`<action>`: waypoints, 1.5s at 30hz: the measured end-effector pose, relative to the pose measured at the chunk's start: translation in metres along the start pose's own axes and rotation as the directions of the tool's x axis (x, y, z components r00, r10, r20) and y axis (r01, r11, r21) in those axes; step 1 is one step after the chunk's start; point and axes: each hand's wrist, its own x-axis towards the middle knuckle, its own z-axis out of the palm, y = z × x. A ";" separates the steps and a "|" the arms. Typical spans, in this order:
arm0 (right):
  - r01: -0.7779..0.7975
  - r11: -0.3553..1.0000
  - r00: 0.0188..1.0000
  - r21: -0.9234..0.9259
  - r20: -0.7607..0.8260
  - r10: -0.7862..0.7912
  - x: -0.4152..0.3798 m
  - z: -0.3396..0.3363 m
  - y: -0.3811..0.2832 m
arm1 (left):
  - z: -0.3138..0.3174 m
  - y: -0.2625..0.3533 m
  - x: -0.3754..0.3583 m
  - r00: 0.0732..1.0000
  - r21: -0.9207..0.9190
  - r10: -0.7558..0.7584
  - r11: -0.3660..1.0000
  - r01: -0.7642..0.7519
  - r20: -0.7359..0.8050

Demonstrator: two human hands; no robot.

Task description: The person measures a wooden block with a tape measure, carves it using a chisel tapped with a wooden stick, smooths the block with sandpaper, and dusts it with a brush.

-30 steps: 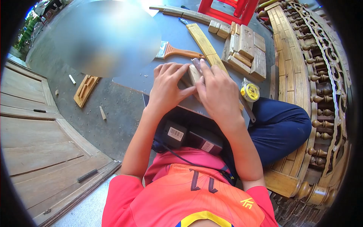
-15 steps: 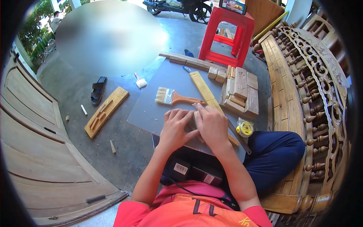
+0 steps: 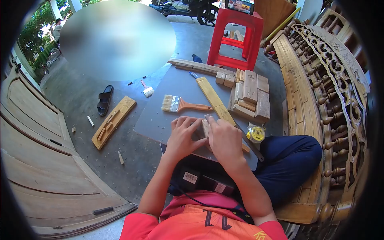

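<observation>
My left hand (image 3: pixel 184 138) is closed on the left side of a small wooden block (image 3: pixel 206 129) near the front of the grey board (image 3: pixel 154 116). On the block's right side lies my right hand (image 3: pixel 224 140), its fingers bent over something small and greyish at the top end, too hidden to name. Just beyond the hands is a wide paintbrush (image 3: pixel 186 105) with an orange handle. A long yellowish wood strip (image 3: pixel 214 98) runs beside it, partly behind my right hand. A metal strip (image 3: pixel 256 151) and a yellow tape roll (image 3: pixel 256 133) are to the right.
Wooden blocks (image 3: pixel 251 88) are stacked at the board's back right, before a red stool (image 3: pixel 236 40). On the floor are a sandal (image 3: pixel 105 100), a carved wood piece (image 3: pixel 114 122) and a small brush (image 3: pixel 147 89). A wooden bench (image 3: pixel 298 104) stands right, door panels (image 3: pixel 40 172) left.
The view has shifted slightly. Both hands stay around the block, with the right fingers a little lower beside its top end.
</observation>
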 end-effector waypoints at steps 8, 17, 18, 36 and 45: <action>-0.005 0.999 0.999 0.034 -0.038 0.007 0.005 0.005 -0.001 | -0.001 0.000 0.000 1.000 0.006 -0.006 1.000 0.006 0.004; 0.006 0.999 0.998 0.042 -0.066 -0.003 0.009 0.017 0.006 | -0.003 0.002 0.000 1.000 0.030 0.001 1.000 -0.002 0.017; 0.007 0.999 0.999 0.038 -0.054 -0.004 0.005 0.010 0.006 | -0.003 0.003 0.001 1.000 0.021 -0.001 1.000 0.000 0.014; -0.025 0.985 0.997 0.169 -0.073 0.038 0.011 0.026 0.017 | -0.002 0.006 0.002 0.999 0.064 0.038 0.997 -0.038 -0.005; -0.042 0.982 0.996 0.184 -0.066 0.055 0.009 0.023 0.017 | -0.001 0.007 0.003 0.999 0.058 0.046 0.997 -0.045 -0.007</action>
